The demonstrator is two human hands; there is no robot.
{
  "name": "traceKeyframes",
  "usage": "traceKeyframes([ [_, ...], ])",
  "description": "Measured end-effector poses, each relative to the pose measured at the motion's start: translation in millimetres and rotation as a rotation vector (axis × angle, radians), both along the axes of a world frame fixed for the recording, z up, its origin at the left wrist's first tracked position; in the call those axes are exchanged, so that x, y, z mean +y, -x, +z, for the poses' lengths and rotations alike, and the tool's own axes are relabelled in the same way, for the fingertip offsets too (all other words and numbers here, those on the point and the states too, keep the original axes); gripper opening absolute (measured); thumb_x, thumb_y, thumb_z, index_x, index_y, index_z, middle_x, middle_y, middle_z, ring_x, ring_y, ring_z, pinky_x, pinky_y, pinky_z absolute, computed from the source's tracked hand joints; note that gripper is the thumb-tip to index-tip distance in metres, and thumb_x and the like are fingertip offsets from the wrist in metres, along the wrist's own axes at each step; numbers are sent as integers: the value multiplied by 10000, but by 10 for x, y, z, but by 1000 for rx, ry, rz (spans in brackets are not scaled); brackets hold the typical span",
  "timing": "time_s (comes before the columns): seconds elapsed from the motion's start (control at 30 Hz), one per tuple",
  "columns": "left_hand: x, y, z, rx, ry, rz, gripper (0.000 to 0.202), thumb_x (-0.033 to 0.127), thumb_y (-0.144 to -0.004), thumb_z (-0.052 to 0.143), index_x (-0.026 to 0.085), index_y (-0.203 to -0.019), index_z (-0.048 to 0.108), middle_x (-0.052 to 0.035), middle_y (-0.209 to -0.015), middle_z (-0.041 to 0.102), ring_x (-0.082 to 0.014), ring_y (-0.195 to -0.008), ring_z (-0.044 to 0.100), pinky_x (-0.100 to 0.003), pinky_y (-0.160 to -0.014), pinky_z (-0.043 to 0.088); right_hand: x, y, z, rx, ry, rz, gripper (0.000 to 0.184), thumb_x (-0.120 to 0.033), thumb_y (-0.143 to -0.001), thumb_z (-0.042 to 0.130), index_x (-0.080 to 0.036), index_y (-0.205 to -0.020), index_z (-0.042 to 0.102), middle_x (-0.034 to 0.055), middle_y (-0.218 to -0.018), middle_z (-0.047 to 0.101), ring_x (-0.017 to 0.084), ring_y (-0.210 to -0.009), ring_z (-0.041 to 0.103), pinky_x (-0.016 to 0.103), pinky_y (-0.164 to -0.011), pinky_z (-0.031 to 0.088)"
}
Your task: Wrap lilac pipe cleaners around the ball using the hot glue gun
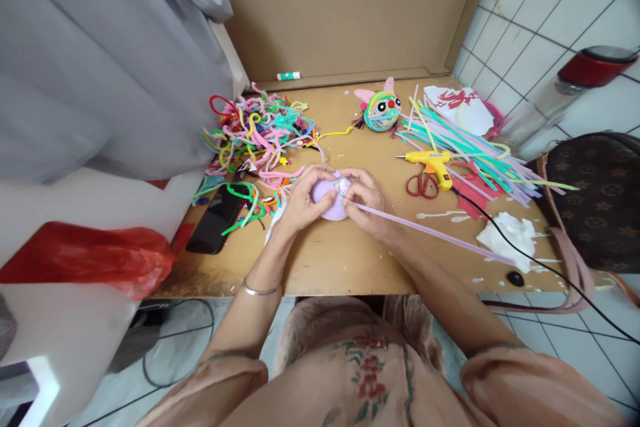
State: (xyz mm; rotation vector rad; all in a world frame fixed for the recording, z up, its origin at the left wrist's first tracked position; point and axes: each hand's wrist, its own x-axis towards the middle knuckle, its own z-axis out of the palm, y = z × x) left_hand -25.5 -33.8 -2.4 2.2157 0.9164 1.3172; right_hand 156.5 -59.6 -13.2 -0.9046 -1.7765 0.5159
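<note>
A round lilac ball (334, 208) wound with pipe cleaner sits between my two hands above the table's middle. My left hand (309, 199) curls around its left side, thumb laid across the front. On the other side my right hand (367, 199) pinches a long lilac pipe cleaner (425, 223) close against the ball. The free end of that strand stretches right and down across the table. Near the top of the ball a small patch that is not covered in lilac shows between my fingers.
Tangled pipe cleaners (265, 127) and a black phone (214, 220) lie left. At the back stands a decorated animal-faced ball (383, 109). Rightward are a yellow glue gun (431, 163), red-handled scissors (423, 185), straight pipe cleaners (465, 140), crumpled tissue (507, 240) and a brown bag (593, 200).
</note>
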Motion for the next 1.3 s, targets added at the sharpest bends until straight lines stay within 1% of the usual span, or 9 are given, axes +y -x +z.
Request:
traceKeyframes([
  [0.1,-2,-1,-5,12,18,18,254,427,-882,612,202,-997,597,-92,-1124,662,-226,-1086,627,-421,-982,496,2,0,15,-42,-16,-15,112,-185,-772,543,-235,-697,477,55,-1183,656,240,-1115,576,445,-966,427],
  [0.2,-1,4,-10,20,25,30,271,444,-880,606,201,-999,597,-95,-1124,662,-231,-1090,624,-424,-985,496,11,-10,20,-55,-30,-22,120,-196,-784,546,-237,-693,478,54,-1179,677,238,-1108,583,441,-954,424],
  [0.37,-2,5,-14,27,31,17,266,440,-887,599,205,-1011,591,-91,-1114,662,-231,-1092,621,-421,-991,491,17,-20,27,-57,-20,-7,120,-184,-780,553,-232,-697,481,65,-1172,679,248,-1121,587,445,-958,409],
  [0.53,-13,-2,-12,-10,49,12,292,438,-886,607,203,-1052,556,-89,-1110,652,-219,-1061,625,-399,-969,499,16,-6,22,-40,3,-10,117,-184,-773,543,-235,-693,474,56,-1172,682,245,-1126,583,449,-961,408],
  [0.7,-11,3,1,14,15,-4,244,440,-899,590,213,-985,564,-87,-1114,656,-226,-1087,615,-414,-977,495,15,0,15,-33,-3,-12,121,-194,-778,538,-240,-693,466,51,-1177,681,238,-1118,588,444,-961,417],
  [0.9,13,11,-14,22,12,-6,240,445,-898,589,216,-968,573,-83,-1123,656,-223,-1081,615,-413,-974,497,22,-6,9,-44,-6,-4,121,-191,-774,541,-237,-692,464,57,-1169,671,235,-1113,590,423,-956,420],
  [1.07,7,21,-13,23,31,-9,262,464,-909,565,216,-990,570,-92,-1146,654,-231,-1090,613,-426,-979,492,25,-10,16,-25,19,9,131,-191,-766,549,-234,-674,467,59,-1173,667,241,-1100,589,436,-955,419],
  [1.3,-6,46,-24,26,45,-21,231,411,-910,546,222,-1043,559,-95,-1174,639,-238,-1109,602,-431,-990,486,23,-15,17,-18,14,15,123,-187,-759,550,-237,-685,464,65,-1165,668,239,-1089,593,432,-948,424],
])
